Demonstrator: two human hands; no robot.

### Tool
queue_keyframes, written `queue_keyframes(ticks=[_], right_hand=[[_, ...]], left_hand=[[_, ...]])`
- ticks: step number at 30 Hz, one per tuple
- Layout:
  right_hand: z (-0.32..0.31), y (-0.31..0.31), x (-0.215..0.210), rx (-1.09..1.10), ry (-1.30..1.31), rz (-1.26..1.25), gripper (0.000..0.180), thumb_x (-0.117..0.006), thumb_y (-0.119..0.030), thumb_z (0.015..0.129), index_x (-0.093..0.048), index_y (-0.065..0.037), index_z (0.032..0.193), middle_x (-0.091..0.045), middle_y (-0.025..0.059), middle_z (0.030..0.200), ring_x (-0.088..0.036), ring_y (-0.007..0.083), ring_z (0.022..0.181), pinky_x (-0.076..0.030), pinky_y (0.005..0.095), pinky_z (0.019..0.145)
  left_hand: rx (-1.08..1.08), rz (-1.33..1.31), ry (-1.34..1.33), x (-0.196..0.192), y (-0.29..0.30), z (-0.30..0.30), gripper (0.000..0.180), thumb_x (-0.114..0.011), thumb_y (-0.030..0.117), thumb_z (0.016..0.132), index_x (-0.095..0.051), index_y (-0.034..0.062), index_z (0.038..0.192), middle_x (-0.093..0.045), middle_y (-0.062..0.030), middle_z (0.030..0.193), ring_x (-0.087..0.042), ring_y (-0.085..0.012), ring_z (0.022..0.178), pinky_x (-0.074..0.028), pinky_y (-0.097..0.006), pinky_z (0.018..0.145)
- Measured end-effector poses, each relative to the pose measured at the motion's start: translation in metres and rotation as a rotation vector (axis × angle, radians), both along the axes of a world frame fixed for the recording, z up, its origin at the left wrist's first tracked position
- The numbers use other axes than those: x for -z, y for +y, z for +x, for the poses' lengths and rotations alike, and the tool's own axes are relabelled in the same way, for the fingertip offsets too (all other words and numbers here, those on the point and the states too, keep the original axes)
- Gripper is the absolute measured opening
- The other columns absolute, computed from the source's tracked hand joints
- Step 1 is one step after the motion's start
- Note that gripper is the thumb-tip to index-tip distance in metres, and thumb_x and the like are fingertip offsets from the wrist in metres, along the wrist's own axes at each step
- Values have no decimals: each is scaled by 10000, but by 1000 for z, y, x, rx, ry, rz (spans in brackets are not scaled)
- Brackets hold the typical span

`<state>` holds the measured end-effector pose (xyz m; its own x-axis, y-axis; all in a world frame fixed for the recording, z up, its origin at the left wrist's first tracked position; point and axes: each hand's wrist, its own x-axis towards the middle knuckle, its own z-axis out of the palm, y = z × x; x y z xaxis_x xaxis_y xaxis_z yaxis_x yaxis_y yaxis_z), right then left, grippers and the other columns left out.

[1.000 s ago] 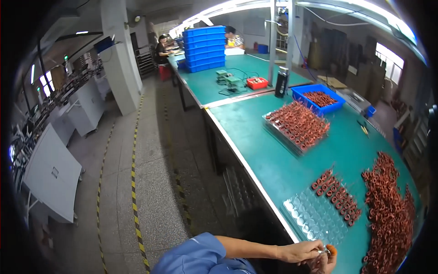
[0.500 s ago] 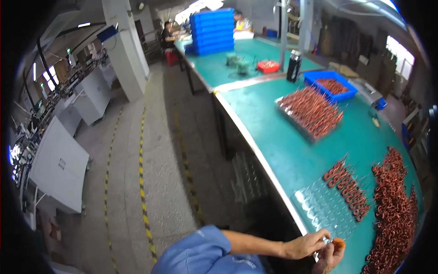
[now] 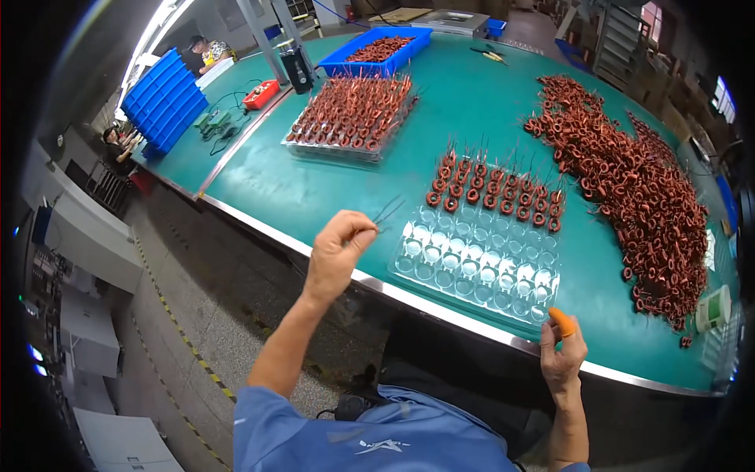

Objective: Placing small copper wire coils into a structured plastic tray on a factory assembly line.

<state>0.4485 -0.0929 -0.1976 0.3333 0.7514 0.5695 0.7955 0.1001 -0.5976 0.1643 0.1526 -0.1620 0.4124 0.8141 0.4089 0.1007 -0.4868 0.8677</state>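
Observation:
My left hand (image 3: pixel 340 250) is closed in a pinch at the table's front edge, left of a clear plastic tray (image 3: pixel 425 275). Thin dark wires (image 3: pixel 389 211) stick out from its fingertips; whatever else it holds is hidden by the fingers. My right hand (image 3: pixel 563 350), with an orange finger cot (image 3: pixel 561 321) on one finger, is at the tray's near right corner, thumb and finger apart. Round pockets cover the tray. Its far rows hold copper-red ring coils (image 3: pixel 494 189) with their wire leads pointing up; the nearer pockets are bare.
A large heap of ring coils (image 3: pixel 629 197) covers the table's right side. Further back are a filled tray of coils (image 3: pixel 350 114), a blue bin (image 3: pixel 409 43), a black bottle (image 3: pixel 296 69), a red box (image 3: pixel 261 94) and stacked blue crates (image 3: pixel 165 98). A white tub (image 3: pixel 713 308) stands far right.
My view has swung right toward the table. The hands were together at the tray's near edge; now they are apart, the left one beyond the tray's left side, the right one at its right corner.

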Motion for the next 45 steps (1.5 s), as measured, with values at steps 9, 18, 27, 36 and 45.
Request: queue_keyframes(ticks=[9, 18, 27, 36, 45], right_hand=[[2, -3, 13, 35, 158, -62, 161, -608, 16, 836, -614, 3, 996, -529, 69, 734, -512, 138, 532, -414, 263, 484], [6, -8, 13, 91, 336, -142, 136, -560, 2, 841, -621, 25, 961, -568, 82, 754, -518, 137, 530, -416, 255, 493], [4, -14, 25, 23, 315, -97, 128, -557, 3, 857, -619, 21, 968, -512, 68, 709, -495, 126, 493, -393, 253, 456], [3, -1, 15, 70, 240, -94, 147, -568, -38, 870, -628, 38, 980, -571, 50, 673, -515, 97, 524, -410, 232, 503], [0, -5, 14, 143, 291, -21, 149, -583, -60, 888, -639, 26, 996, -588, 49, 679, -529, 84, 516, -421, 210, 475]], left_hand=[[-32, 105, 170, 13, 46, 91, 128, -649, 134, 809, -672, 14, 846, -589, -84, 798, -581, -191, 748, -455, -293, 690], [-40, 241, 209, 43, 57, 145, 158, -616, 181, 779, -686, 40, 792, -645, -157, 717, -640, -271, 659, -492, -365, 632], [-60, 258, 440, 34, 47, 140, 173, -613, 194, 784, -661, 29, 800, -645, -186, 755, -624, -373, 730, -491, -445, 695], [16, 342, 563, 41, 62, 144, 197, -600, 214, 788, -660, 31, 746, -638, -177, 714, -639, -340, 699, -508, -419, 638], [46, 298, 547, 42, 63, 150, 201, -621, 223, 798, -683, 34, 825, -653, -163, 736, -642, -328, 710, -494, -416, 683]])
